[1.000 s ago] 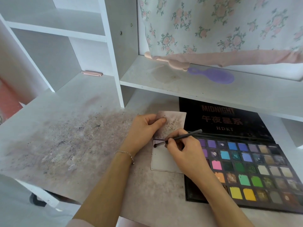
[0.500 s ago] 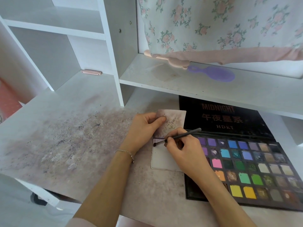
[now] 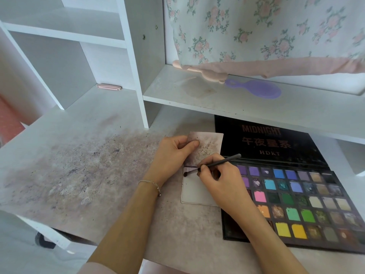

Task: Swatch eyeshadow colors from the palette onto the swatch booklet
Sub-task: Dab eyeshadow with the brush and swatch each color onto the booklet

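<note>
Palette (image 3: 296, 194) pans partly hidden behind right hand (image 3: 219, 180) gripping brush (image 3: 215, 164).

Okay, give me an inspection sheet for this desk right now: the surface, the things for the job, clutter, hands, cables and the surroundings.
Surface: desk top stained with dark powder smudges.
Job's things: open eyeshadow palette lies flat at the right; swatch booklet lies left of it, purple streak near the fold; brush tip on the lower page.
Clutter: purple hairbrush and pink comb on the shelf; small pink item in the left cubby.
Hands: left hand holds the upper page; right hand grips the brush.
Cables: nothing seen.
Surroundings: white shelving; floral cloth hangs over the shelf.
</note>
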### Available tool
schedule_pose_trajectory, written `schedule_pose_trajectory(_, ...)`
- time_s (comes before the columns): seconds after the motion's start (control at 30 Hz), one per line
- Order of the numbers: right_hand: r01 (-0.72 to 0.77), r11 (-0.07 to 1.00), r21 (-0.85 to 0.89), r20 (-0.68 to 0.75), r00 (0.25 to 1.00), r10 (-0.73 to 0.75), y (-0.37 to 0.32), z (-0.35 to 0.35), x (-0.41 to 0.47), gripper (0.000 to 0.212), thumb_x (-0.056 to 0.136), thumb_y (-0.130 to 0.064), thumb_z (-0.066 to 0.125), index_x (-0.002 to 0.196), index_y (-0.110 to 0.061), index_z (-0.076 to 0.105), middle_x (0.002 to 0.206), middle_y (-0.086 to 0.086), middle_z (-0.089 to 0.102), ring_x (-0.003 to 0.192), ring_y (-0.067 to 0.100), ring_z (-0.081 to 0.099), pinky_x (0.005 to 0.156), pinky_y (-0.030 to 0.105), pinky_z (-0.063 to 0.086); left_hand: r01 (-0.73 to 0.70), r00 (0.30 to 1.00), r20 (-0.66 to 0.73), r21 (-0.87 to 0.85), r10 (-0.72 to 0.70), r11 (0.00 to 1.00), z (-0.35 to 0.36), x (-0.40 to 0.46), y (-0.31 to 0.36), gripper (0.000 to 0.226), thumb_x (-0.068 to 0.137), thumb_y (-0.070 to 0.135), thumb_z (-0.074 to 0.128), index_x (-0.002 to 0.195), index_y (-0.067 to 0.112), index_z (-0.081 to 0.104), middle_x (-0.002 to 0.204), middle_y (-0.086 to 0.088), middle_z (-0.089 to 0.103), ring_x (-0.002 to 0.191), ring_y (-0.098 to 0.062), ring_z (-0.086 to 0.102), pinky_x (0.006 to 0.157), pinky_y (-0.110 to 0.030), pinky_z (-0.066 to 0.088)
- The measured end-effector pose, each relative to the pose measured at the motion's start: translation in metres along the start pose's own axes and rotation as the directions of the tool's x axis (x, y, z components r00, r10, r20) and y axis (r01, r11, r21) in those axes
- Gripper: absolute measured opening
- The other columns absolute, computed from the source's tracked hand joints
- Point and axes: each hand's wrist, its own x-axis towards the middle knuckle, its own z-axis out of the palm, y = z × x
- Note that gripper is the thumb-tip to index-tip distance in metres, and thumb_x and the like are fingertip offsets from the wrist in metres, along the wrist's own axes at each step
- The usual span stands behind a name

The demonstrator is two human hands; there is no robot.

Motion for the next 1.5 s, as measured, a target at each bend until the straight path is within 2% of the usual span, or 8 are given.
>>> schedule_pose_trajectory(0.23, 0.021, 1.000, -0.013, 0.016, 1.000, -0.021, -0.001, 0.000, 0.000, 0.025, 0.082, -0.011, 0.055, 0.068, -0.031, 0.050, 0.064, -0.013, 0.055, 0.066, -0.006, 0.052, 0.057, 0.006, 0.039, -0.003, 1.000, 0.004, 0.010, 0.003, 1.000, -0.001, -0.001, 0.000, 0.019, 0.086, 0.014, 0.060, 0.070, 0.014, 0.069, 0.060, 0.006, 0.067, 0.057, -0.004, 0.059, 0.054, -0.020, 0.048)
schedule_pose_trajectory(0.33, 0.036, 0.999, 0.002, -0.022, 0.999, -0.036, 0.000, 0.000, 0.000, 0.023, 0.083, -0.011, 0.054, 0.070, -0.030, 0.053, 0.067, -0.010, 0.059, 0.069, 0.000, 0.055, 0.059, 0.011, 0.043, 0.002, 1.000, -0.006, -0.004, -0.002, 1.000, 0.000, 0.000, -0.002, 0.013, 0.086, 0.014, 0.060, 0.080, 0.010, 0.071, 0.073, -0.003, 0.072, 0.067, -0.011, 0.065, 0.064, -0.026, 0.054)
schedule_pose_trajectory(0.5, 0.040, 0.978, 0.205, -0.132, 0.991, -0.013, -0.004, -0.003, -0.001, 0.014, 0.077, -0.019, 0.049, 0.072, -0.029, 0.058, 0.074, -0.007, 0.063, 0.073, 0.012, 0.062, 0.064, 0.023, 0.051, -0.010, 1.000, -0.006, -0.006, 0.010, 1.000, 0.001, 0.000, -0.002, 0.014, 0.086, 0.013, 0.060, 0.079, 0.017, 0.070, 0.068, 0.009, 0.071, 0.065, -0.003, 0.065, 0.058, -0.016, 0.049)
schedule_pose_trajectory(0.73, 0.053, 0.940, 0.336, -0.200, 0.980, 0.016, -0.008, -0.027, -0.003, 0.025, 0.088, 0.001, 0.048, 0.073, -0.015, 0.059, 0.063, -0.008, 0.064, 0.061, 0.001, 0.059, 0.058, 0.011, 0.047, 0.005, 1.000, -0.012, -0.009, -0.005, 1.000, 0.001, -0.001, -0.003, 0.013, 0.086, 0.015, 0.060, 0.082, 0.019, 0.071, 0.079, 0.005, 0.073, 0.076, -0.011, 0.069, 0.070, -0.024, 0.055)
schedule_pose_trajectory(0.8, 0.020, 0.944, 0.331, -0.229, 0.972, 0.060, -0.007, -0.038, -0.005, 0.024, 0.090, -0.004, 0.047, 0.072, -0.014, 0.059, 0.059, -0.009, 0.063, 0.055, 0.002, 0.056, 0.053, 0.012, 0.045, 0.008, 1.000, -0.024, 0.014, -0.007, 1.000, 0.001, 0.000, -0.003, 0.012, 0.086, 0.015, 0.060, 0.083, 0.013, 0.071, 0.082, -0.005, 0.073, 0.078, -0.017, 0.068, 0.075, -0.033, 0.055)
schedule_pose_trajectory(0.97, 0.012, 0.959, 0.282, -0.288, 0.955, 0.073, 0.000, -0.067, -0.017, 0.024, 0.094, -0.017, 0.041, 0.080, -0.017, 0.060, 0.068, -0.003, 0.068, 0.060, 0.006, 0.061, 0.058, 0.014, 0.049, 0.007, 1.000, -0.019, 0.016, -0.007, 1.000, 0.002, -0.001, -0.004, 0.011, 0.086, 0.017, 0.060, 0.082, 0.019, 0.071, 0.081, 0.003, 0.073, 0.078, -0.016, 0.069, 0.071, -0.025, 0.056)
schedule_pose_trajectory(1.3, -0.039, 0.997, 0.071, -0.289, 0.956, 0.058, 0.014, -0.080, -0.039, 0.022, 0.088, -0.004, 0.050, 0.082, -0.025, 0.056, 0.074, -0.009, 0.061, 0.067, -0.002, 0.059, 0.058, 0.008, 0.045, -0.002, 0.998, -0.056, 0.070, 0.006, 0.998, 0.002, 0.000, -0.004, 0.020, 0.085, 0.020, 0.061, 0.084, 0.001, 0.068, 0.088, -0.028, 0.067, 0.081, -0.040, 0.064, 0.079, -0.054, 0.051)
schedule_pose_trajectory(1.5, -0.090, 0.996, -0.008, -0.205, 0.975, 0.087, 0.019, -0.080, -0.043, 0.019, 0.083, -0.006, 0.054, 0.077, -0.024, 0.056, 0.073, -0.003, 0.059, 0.065, 0.011, 0.056, 0.054, 0.018, 0.046, 0.022, 0.999, -0.050, 0.082, -0.018, 0.996, 0.001, 0.002, -0.006, 0.018, 0.085, 0.024, 0.061, 0.083, 0.009, 0.070, 0.087, -0.019, 0.070, 0.085, -0.036, 0.066, 0.079, -0.051, 0.054)
